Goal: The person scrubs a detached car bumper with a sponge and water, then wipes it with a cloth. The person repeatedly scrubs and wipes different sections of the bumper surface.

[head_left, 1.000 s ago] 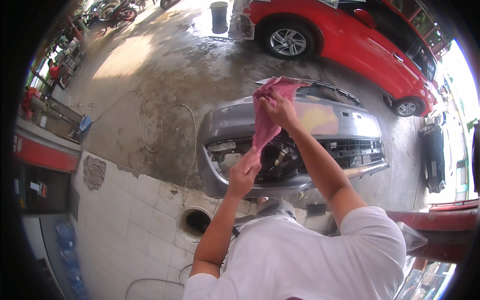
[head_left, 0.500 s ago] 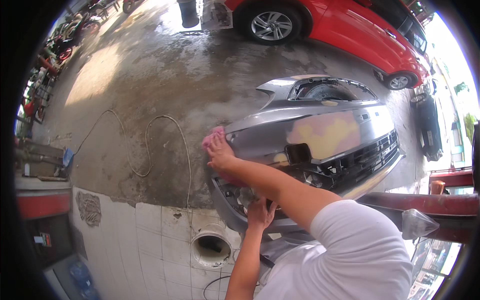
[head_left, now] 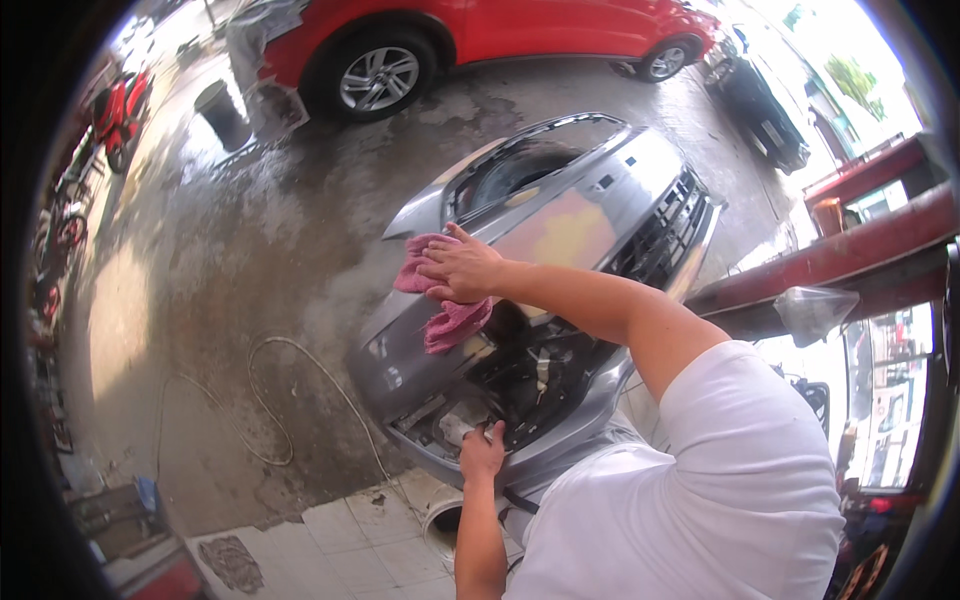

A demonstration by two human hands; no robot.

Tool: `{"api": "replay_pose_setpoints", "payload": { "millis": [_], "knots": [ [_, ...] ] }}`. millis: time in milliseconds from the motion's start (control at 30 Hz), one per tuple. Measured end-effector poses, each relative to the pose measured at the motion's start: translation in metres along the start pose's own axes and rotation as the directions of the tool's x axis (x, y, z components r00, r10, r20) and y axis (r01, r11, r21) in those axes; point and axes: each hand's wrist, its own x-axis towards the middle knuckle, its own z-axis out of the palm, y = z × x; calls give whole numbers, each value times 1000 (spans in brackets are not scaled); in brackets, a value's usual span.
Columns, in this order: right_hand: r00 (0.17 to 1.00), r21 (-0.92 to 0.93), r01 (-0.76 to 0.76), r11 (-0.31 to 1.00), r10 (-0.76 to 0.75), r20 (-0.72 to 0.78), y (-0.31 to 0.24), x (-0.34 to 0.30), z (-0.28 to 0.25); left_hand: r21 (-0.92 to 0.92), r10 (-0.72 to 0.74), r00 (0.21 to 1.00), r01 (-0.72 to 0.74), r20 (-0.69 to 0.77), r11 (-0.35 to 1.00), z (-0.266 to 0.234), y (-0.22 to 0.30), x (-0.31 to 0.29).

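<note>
A grey car bumper with a yellow and pinkish patch lies across the middle of the view. My right hand presses a crumpled pink cloth onto its upper surface, left of the patch. The cloth bunches out past the fingers on both sides. At the bumper's near lower edge my left hand is closed, thumb uppermost, its fingertips partly hidden. Just beyond those fingers, in the bumper's opening, is a whitish thing that I cannot make out.
A red car stands behind the bumper, a dark bin near its front wheel. A pale hose snakes over the wet floor. White tiles and a bucket are close by; a red beam crosses at right.
My right hand and the cloth have moved from the bumper's left end to its upper surface, nearer the patch. The left hand stays at the near edge. The whole view has turned.
</note>
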Motion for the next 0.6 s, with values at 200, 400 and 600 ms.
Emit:
{"api": "replay_pose_setpoints", "payload": {
  "millis": [200, 400, 600],
  "knots": [
    [984, 32, -142, 989, 145, -100, 111, -83, -6, -22, -37, 998, 35, -57, 999, -1, 8, 4],
    [932, 58, -298, 953, 304, -199, 248, -164, 7, 0, 20, 983, -20, -183, 1000, -6, 6, 19],
    [858, 154, -465, 872, 486, -164, 402, -235, 21, 115, -4, 977, 30, -213, 993, -2, 4, 23]
  ]
}}
